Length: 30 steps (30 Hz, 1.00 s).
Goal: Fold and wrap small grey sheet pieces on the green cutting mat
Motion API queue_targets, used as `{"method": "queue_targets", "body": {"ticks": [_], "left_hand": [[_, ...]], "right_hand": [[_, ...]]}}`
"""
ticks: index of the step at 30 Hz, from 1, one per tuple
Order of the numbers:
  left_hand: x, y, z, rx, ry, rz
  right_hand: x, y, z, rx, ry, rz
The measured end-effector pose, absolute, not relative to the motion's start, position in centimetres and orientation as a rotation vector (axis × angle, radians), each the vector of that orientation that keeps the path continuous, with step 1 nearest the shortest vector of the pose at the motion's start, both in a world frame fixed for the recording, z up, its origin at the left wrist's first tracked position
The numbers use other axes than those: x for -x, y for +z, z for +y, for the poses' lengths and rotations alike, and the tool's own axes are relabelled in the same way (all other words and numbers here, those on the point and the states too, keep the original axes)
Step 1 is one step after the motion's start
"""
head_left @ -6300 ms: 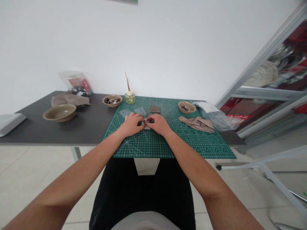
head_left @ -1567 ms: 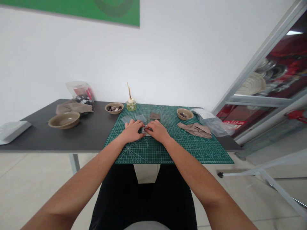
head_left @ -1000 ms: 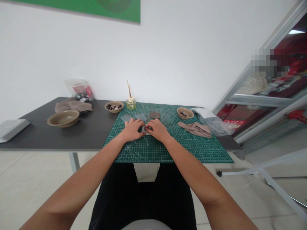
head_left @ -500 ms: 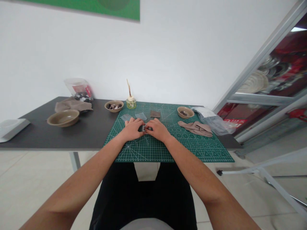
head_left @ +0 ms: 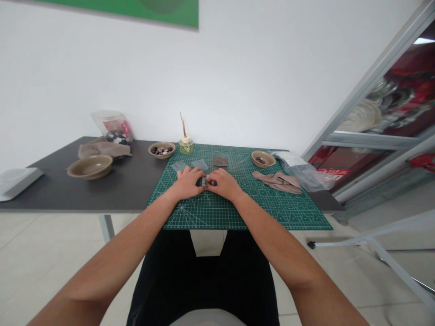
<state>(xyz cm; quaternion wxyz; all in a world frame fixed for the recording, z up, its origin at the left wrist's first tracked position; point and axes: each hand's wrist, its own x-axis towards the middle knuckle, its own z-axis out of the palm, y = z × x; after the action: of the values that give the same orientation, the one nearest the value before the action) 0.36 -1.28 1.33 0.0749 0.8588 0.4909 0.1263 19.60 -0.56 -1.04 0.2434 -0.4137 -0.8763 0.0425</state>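
Observation:
My left hand (head_left: 189,184) and my right hand (head_left: 222,184) meet over the green cutting mat (head_left: 217,219), fingertips close together. Between them is a small greyish piece (head_left: 204,181), partly covered by the fingers; its kind does not show. Both hands are closed on it, thumbs on the near side. Just beyond the left hand lie two thin, see-through bluish sheets, one at the left (head_left: 180,165) and one nearer the middle (head_left: 200,165). A small brown square (head_left: 220,161) lies flat beyond the right hand.
A bowl of dark pieces (head_left: 161,150) and a jar with sticks (head_left: 186,144) stand at the back. To the right are another bowl (head_left: 263,159), a brown cloth (head_left: 279,182) and a clear plastic bag (head_left: 302,172). At left are a large bowl (head_left: 90,167) and a white device (head_left: 18,182).
The small greyish piece shows slightly more between the fingertips, and the right fingers have shifted a little. Otherwise the hands and objects stay in place.

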Motion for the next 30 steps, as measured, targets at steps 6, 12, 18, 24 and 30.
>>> {"method": "queue_targets", "body": {"ticks": [6,12,18,24,30], "left_hand": [[-0.44,1.23,-1.21,-2.583,0.367,1.479],[-0.45,1.19,-1.15,-2.567,0.379,1.481],[-0.40,1.05,-1.04,-2.574,0.371,1.484],[-0.43,1.25,-1.19,-2.568,0.365,1.481],[-0.46,1.46,-1.30,-2.559,0.369,1.482]], "right_hand": [[-19.28,-1.01,-0.39,1.289,0.023,-2.340],[-19.15,-0.85,-0.61,1.406,-0.024,-2.265],[-19.21,-0.94,-0.42,1.355,-0.010,-2.301],[-19.26,-1.02,-0.36,1.218,0.026,-2.364],[-19.42,-1.01,-0.76,1.262,0.044,-2.305]]}}
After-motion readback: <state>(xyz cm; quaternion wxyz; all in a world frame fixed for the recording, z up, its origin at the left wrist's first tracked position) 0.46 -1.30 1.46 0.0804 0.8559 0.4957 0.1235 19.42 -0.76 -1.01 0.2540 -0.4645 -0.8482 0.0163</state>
